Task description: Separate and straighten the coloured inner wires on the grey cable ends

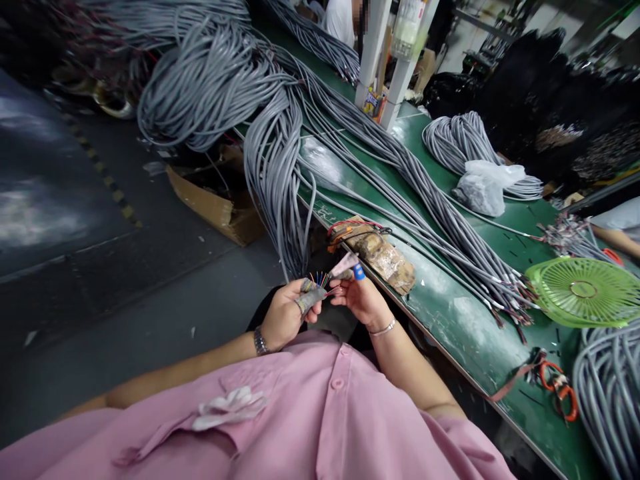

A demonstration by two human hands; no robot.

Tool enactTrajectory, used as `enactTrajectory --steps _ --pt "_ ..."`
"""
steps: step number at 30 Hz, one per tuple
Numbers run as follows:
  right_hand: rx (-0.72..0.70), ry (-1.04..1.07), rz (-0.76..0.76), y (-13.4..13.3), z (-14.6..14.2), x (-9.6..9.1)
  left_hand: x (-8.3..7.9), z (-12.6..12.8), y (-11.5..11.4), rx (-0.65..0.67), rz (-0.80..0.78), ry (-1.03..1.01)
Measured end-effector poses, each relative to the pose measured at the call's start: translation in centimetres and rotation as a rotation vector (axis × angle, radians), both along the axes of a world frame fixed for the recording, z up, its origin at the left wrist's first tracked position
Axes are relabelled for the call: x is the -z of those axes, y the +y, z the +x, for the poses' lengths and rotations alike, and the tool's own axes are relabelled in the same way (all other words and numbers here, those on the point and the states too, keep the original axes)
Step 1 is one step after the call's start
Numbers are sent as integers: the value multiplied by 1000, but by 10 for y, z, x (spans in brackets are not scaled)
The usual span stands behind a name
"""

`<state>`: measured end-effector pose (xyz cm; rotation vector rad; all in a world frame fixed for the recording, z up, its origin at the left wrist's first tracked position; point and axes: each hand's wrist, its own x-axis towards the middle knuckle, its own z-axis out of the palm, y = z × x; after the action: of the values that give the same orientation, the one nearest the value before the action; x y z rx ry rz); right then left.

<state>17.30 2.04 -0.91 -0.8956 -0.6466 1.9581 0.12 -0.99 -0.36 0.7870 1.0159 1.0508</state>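
My left hand (290,312) is closed around the end of a grey cable, with worn grey wrapping on its thumb and finger. Thin coloured wires (319,279) fan out of that end, blue, orange and green among them. Close on the right, my right hand (364,300) has its fingertips together at a few reddish wires (334,291). Pale wrapping and a blue band (359,271) cover fingers of this hand. Most of the held cable is hidden by my left hand. Both hands are in front of my pink shirt, beside the table edge.
Long grey cables (400,160) lie across the green table (465,360), and a big bundle (275,153) hangs over its edge. A worn wooden block (385,257), a green fan (583,290) and orange-handled scissors (560,390) are on the table. A cardboard box (215,207) stands below. Another person's arm (617,240) shows at right.
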Motion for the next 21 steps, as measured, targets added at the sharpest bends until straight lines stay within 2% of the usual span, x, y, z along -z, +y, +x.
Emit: enactTrajectory --steps 2,4,8,12,14,16,19,21 --pt "-132 -111 37 -2 5 -3 5 -3 -2 16 22 57" --pt "-200 -224 86 -2 7 -8 8 -6 -4 56 60 123" --pt "-201 -382 234 -4 2 -17 9 -8 -5 203 108 240" --pt "-208 -555 511 -13 0 -23 8 -10 -1 423 120 308" --pt "-150 -629 626 -18 2 -23 6 -10 1 462 103 328" --pt "-54 -636 632 -21 5 -21 3 -10 3 417 51 311" --pt "38 -545 512 -25 9 -14 0 -7 5 231 -53 204" --pt "39 -458 414 -28 7 -8 0 -4 4 124 -85 128"
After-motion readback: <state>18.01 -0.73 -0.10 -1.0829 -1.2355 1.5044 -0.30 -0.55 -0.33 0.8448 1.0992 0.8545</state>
